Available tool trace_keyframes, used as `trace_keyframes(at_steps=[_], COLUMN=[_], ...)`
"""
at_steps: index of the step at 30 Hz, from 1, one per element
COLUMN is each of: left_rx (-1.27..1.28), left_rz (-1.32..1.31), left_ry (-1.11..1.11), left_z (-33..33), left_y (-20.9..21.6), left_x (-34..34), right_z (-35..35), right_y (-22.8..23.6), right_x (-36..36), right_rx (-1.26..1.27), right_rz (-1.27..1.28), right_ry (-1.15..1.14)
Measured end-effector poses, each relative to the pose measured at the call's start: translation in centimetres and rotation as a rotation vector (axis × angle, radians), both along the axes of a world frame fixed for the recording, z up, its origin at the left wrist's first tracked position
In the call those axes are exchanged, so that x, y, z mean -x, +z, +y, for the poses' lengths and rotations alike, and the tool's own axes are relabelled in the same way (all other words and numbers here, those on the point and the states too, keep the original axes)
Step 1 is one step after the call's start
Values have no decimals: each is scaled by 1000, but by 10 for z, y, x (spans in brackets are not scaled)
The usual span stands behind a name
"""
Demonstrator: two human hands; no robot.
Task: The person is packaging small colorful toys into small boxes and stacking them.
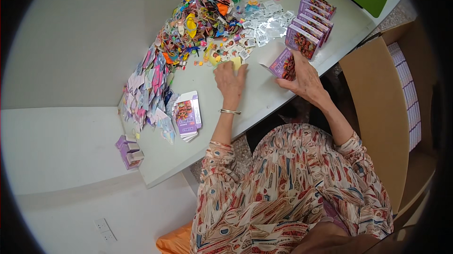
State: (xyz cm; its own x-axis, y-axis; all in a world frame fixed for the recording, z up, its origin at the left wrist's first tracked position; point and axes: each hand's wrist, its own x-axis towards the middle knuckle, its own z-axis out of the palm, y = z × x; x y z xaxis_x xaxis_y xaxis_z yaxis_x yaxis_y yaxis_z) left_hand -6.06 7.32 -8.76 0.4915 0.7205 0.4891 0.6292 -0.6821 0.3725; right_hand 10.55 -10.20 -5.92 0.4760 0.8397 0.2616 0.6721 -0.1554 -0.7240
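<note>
My right hand grips a small purple printed carton near the table's front edge. The carton is unfolded into a box, with a pale flap sticking out at its left. My left hand is over the table, thumb and fingers apart and bent down. Its fingertips are at a yellow piece, which looks like paper, beside small printed stickers. No object shows lifted in that hand. Just beyond lie several small clear packets and a big heap of colourful small trinkets.
Filled purple boxes stand in a row at the right. Flat cartons lie stacked at left, beside a pile of pastel folded pieces. More purple boxes sit by the left edge. A large cardboard box stands at my right, holding packed cartons.
</note>
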Motion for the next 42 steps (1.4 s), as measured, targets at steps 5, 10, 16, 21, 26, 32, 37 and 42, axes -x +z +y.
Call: trace_keyframes(at_steps=[5, 10, 16, 21, 26, 32, 37, 42], left_rx=[-66, -21, 178, -57, 23, 806, 970, 370], left_rz=[29, 130, -153, 44, 2, -692, -691, -120], left_ry=[-19, 59, -310, -331, -250, -306, -449, -482], left_z=[10, 19, 32, 42, 43, 35, 2, -30], left_y=[-7, 11, 18, -2, -2, 50, 80, 65], left_x=[0, -4, -22, -31, -29, -30, -34, -31], right_z=[-6, -11, -14, -15, -14, -10, -9, -11], right_y=[11, 10, 12, 16, 8, 7, 14, 15], right_x=[-1, -5, -6, -6, -7, -2, 2, 5], right_rx=[79, 106, 108, 105, 59, 131, 254, 235], right_rz=[7, 45, -9, 34, -11, -165, -179, -184], right_ry=[12, 13, 26, 37, 35, 29, 59, 80])
